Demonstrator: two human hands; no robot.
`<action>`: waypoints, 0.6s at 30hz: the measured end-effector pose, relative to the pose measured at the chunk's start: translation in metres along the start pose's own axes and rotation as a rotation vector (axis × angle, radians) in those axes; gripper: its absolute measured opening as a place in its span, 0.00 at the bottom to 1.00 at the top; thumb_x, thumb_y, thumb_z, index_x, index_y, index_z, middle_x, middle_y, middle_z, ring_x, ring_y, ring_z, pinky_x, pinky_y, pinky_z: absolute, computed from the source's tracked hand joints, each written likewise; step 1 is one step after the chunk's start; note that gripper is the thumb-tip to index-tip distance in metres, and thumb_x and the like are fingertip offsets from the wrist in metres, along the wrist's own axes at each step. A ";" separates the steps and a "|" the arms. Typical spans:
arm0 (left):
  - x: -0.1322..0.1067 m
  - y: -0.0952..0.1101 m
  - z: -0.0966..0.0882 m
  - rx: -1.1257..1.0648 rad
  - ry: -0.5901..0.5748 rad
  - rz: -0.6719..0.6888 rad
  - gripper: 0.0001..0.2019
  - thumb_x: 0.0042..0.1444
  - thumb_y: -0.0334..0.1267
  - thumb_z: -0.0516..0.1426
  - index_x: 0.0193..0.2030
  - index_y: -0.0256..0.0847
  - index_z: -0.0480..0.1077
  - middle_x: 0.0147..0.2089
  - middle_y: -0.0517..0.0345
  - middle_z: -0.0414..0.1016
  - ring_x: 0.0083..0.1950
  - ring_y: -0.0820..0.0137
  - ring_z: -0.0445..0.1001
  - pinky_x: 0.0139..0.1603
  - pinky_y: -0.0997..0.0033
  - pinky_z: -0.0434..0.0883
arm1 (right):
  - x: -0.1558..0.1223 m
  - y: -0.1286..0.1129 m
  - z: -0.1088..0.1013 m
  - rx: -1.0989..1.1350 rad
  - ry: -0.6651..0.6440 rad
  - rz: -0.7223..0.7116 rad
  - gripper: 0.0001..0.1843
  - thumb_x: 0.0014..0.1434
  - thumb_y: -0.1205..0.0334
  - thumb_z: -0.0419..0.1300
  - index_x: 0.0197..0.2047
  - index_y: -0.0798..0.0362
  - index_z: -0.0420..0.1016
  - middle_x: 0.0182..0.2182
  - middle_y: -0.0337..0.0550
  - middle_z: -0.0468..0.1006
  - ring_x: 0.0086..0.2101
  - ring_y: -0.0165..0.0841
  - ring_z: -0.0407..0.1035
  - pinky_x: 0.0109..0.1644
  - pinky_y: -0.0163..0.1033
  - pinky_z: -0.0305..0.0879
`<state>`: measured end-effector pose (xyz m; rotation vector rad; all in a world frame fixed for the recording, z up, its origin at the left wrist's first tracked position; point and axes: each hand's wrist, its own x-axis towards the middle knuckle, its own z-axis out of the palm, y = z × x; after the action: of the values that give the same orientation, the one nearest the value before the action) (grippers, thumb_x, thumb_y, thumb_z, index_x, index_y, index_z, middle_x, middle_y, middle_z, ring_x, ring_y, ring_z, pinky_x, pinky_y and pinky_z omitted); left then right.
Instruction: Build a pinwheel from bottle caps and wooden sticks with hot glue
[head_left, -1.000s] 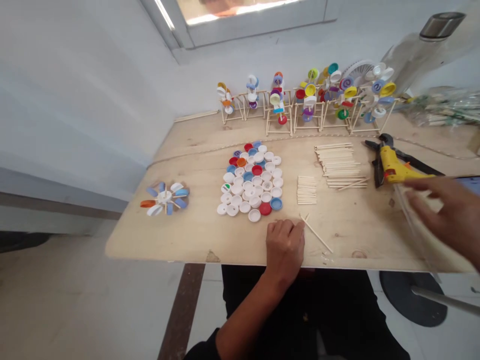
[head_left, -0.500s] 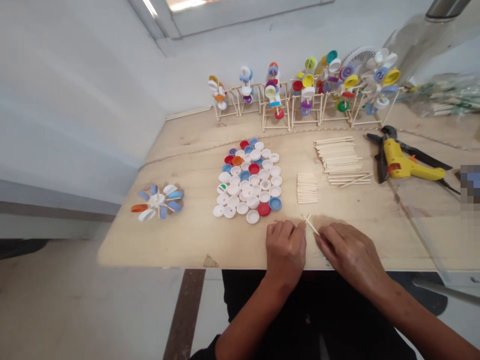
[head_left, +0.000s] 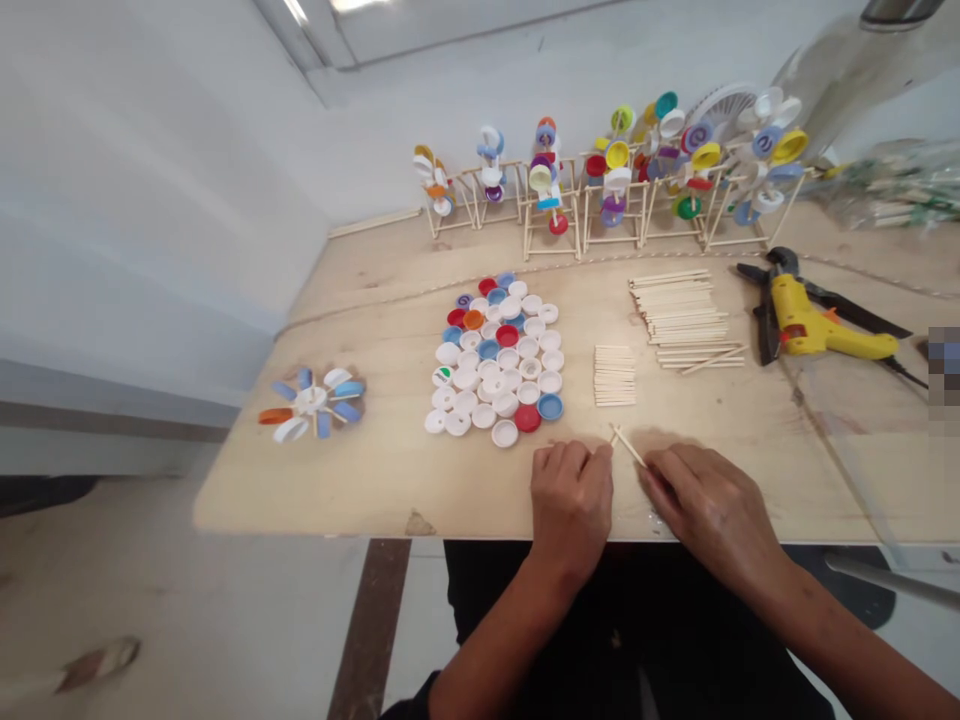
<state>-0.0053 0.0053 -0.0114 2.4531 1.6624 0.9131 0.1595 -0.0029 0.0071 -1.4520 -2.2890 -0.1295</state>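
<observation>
Near the table's front edge, my left hand (head_left: pixel 571 500) is closed on a thin wooden stick (head_left: pixel 615 438), whose tip pokes out past the fingers. My right hand (head_left: pixel 705 500) pinches a second wooden stick (head_left: pixel 630 447) that slants up to the left. The tips of both sticks meet or cross between the hands; whether they are joined I cannot tell. Just beyond lies a neat stack of short sticks (head_left: pixel 615 376). Longer sticks (head_left: pixel 681 312) are piled behind it. Bottle caps (head_left: pixel 491 380), mostly white with some red and blue, cover the table to the left.
A cap-and-stick wheel (head_left: pixel 311 402) lies at the left. Several small stick frames bearing cap wheels (head_left: pixel 547 200) line the wall. At the right rest a yellow glue gun (head_left: pixel 825 320) and a black-handled tool (head_left: pixel 765 335). A plastic bag of sticks (head_left: pixel 896 190) sits behind them.
My right hand has shifted slightly right, and its stick has moved with it, so the crossing is nearer the stick tips. My left hand has barely moved.
</observation>
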 end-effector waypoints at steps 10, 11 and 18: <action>-0.002 -0.001 0.001 -0.010 -0.016 -0.012 0.09 0.60 0.29 0.52 0.38 0.38 0.73 0.27 0.57 0.66 0.30 0.68 0.64 0.34 0.65 0.59 | 0.002 0.000 -0.001 -0.014 -0.042 -0.009 0.10 0.63 0.65 0.53 0.31 0.55 0.72 0.26 0.43 0.72 0.29 0.32 0.66 0.36 0.38 0.58; -0.002 -0.001 0.001 -0.014 -0.014 -0.010 0.09 0.60 0.29 0.51 0.39 0.38 0.73 0.27 0.56 0.67 0.30 0.68 0.64 0.34 0.64 0.59 | 0.002 0.000 -0.001 -0.004 -0.044 -0.002 0.09 0.63 0.64 0.53 0.33 0.55 0.72 0.26 0.43 0.73 0.30 0.32 0.66 0.36 0.38 0.58; -0.001 0.000 0.000 -0.033 -0.006 -0.003 0.10 0.60 0.29 0.51 0.43 0.38 0.73 0.28 0.56 0.67 0.30 0.67 0.63 0.34 0.64 0.58 | -0.003 0.002 0.000 -0.020 -0.078 -0.028 0.17 0.64 0.67 0.52 0.54 0.55 0.71 0.25 0.40 0.69 0.28 0.30 0.63 0.34 0.37 0.58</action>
<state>-0.0057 0.0045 -0.0122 2.4296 1.6354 0.9244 0.1622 -0.0046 0.0057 -1.4592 -2.3772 -0.1067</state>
